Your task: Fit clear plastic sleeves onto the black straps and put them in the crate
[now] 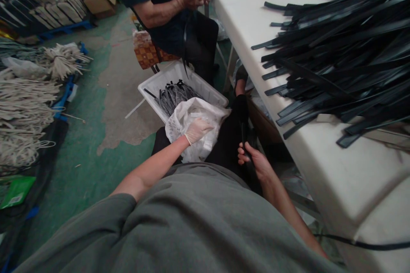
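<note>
On my lap lies a white plastic bag (pixel 174 121), its mouth open, with clear plastic pieces (pixel 208 141) inside. My left hand (pixel 198 130), in a thin pale glove, reaches into that bag with its fingers stretched out over the pieces; its fingertips are slightly blurred. Beside my right thigh, my bare right hand (pixel 254 160) is closed around a black strap (pixel 244 136) that hangs upright and blends into my dark trousers. Just beyond the bag, a white plastic bin (pixel 150 83) holds a heap of black straps (pixel 176 94).
A white table (pixel 243 21) on the right carries a large pile of black straps (pixel 336 59). Across from me sits a person (pixel 160 4) handling a black strap. Pale cord bundles (pixel 25 106) and a cardboard box (pixel 101 2) are at left on the green floor (pixel 73 175).
</note>
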Demonstrator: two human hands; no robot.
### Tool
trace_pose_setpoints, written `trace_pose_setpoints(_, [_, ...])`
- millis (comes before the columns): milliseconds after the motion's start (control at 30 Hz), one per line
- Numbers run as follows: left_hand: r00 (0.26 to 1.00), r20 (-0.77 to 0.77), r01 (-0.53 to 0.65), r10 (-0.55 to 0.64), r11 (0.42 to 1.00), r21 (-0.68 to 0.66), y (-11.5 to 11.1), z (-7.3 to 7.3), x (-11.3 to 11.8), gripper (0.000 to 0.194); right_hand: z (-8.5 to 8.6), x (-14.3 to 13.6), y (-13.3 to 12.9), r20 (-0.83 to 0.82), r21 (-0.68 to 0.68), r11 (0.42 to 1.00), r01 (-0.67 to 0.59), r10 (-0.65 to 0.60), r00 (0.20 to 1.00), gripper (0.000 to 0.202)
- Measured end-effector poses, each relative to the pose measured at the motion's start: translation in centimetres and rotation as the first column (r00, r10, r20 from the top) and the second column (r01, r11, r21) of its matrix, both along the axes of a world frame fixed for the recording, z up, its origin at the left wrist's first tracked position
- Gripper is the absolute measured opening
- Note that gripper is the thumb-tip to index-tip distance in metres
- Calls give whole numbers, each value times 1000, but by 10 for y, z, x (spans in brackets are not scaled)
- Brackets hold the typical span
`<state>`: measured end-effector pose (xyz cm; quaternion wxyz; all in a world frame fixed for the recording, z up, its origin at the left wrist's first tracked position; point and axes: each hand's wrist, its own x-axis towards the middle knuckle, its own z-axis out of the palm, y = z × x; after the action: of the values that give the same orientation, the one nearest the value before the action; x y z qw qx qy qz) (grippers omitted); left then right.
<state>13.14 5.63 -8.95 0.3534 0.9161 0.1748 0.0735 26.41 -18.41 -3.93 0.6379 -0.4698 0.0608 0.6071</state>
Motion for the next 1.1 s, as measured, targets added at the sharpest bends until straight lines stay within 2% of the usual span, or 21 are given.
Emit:
trace_pose_setpoints(67, [978, 178, -121, 112, 992, 44, 24, 30, -11, 21, 5, 0, 2, 0, 10, 1000, -18, 18, 1000, 28])
trace_pose_setpoints(167, [871, 424, -316, 248, 944, 97, 72, 87, -26, 30, 16, -2, 11, 6, 53, 996, -68, 68, 998, 26])
trace_pose_setpoints(267, [764, 566, -454, 311, 882, 128, 119, 162, -35, 36, 28, -4, 28, 43, 114, 985, -128, 124, 991, 25])
trace_pose_setpoints(333, [642, 703, -540, 307, 831, 131, 138, 217, -39, 37, 39, -5, 39, 70, 162, 974, -157, 147, 987, 25])
trace_pose_setpoints(400, [497, 836, -608, 233, 781, 144, 137, 266, -42, 37, 52, -7, 50, 84, 218, 960, -174, 159, 984, 25])
trace_pose_setpoints(433, [440, 881, -629, 176, 760, 163, 129, 284, -44, 34, 59, -8, 54, 86, 248, 952, -178, 161, 983, 24])
trace_pose_setpoints(467, [417, 902, -634, 115, 748, 198, 116, 295, -46, 29, 67, -10, 58, 86, 278, 943, -185, 168, 982, 24])
trace_pose_setpoints(500, [429, 902, -616, 56, 748, 247, 101, 299, -48, 23, 75, -13, 61, 87, 308, 931, -197, 179, 980, 23])
trace_pose_setpoints(533, [477, 879, -567, -7, 762, 314, 84, 296, -50, 17, 82, -16, 63, 89, 337, 916, -215, 197, 976, 24])
trace_pose_setpoints(567, [560, 825, -477, -72, 787, 393, 66, 287, -53, 15, 88, -20, 65, 95, 363, 900, -242, 223, 970, 24])
trace_pose_setpoints(633, [710, 669, -230, -220, 825, 515, 32, 253, -59, 19, 96, -29, 69, 96, 399, 865, -305, 292, 952, 27])
trace_pose_setpoints(667, [754, 598, -121, -271, 838, 532, 17, 233, -63, 22, 97, -33, 71, 84, 411, 850, -328, 323, 943, 27])
trace_pose_setpoints(700, [774, 563, -51, -291, 857, 513, 3, 212, -67, 24, 95, -38, 73, 62, 421, 841, -341, 348, 935, 28])
trace_pose_setpoints(767, [794, 554, 5, -250, 914, 406, -19, 174, -76, 26, 88, -47, 77, 1, 429, 832, -351, 389, 921, 30])
trace_pose_setpoints(833, [819, 548, 10, -168, 960, 279, -35, 147, -85, 27, 77, -54, 82, -47, 415, 841, -346, 399, 916, 31])
trace_pose_setpoints(900, [857, 505, -8, -104, 977, 215, -46, 132, -91, 23, 68, -60, 87, -57, 381, 860, -340, 389, 919, 31])
trace_pose_setpoints(967, [891, 448, -38, -71, 973, 228, -52, 125, -96, 18, 64, -64, 94, -28, 359, 867, -344, 379, 925, 30])
trace_pose_setpoints(1033, [888, 452, -57, -86, 954, 294, -57, 121, -101, 19, 66, -66, 101, 53, 340, 860, -379, 385, 921, 32])
trace_pose_setpoints(1100, [851, 510, -68, -121, 940, 335, -59, 118, -107, 25, 73, -65, 106, 175, 306, 859, -410, 373, 911, 38])
